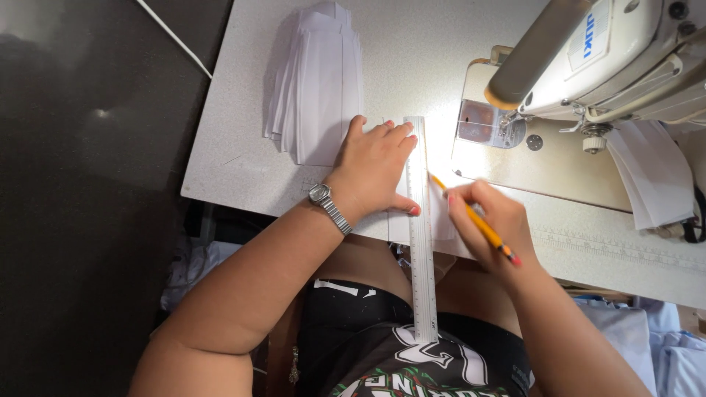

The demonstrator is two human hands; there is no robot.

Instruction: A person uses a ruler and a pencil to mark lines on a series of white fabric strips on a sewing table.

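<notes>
We saw the left hand point(376, 167) pressed flat on a clear plastic ruler point(421, 220), its fingers lying close together along the ruler's left edge and the thumb tucked against it lower down. A metal watch point(329, 206) sat on that wrist. The ruler ran straight away from the body, across a white piece of fabric point(441, 220) at the near edge of the grey table point(235, 147), its lower end overhanging the lap. The right hand point(491, 222) pinched a yellow pencil point(474, 218) between thumb and fingers, the tip just beside the ruler's right edge. 1 stack of white fabric pieces point(316, 81) lay beyond the left hand, and a sewing machine point(603, 66) stood to the right.
</notes>
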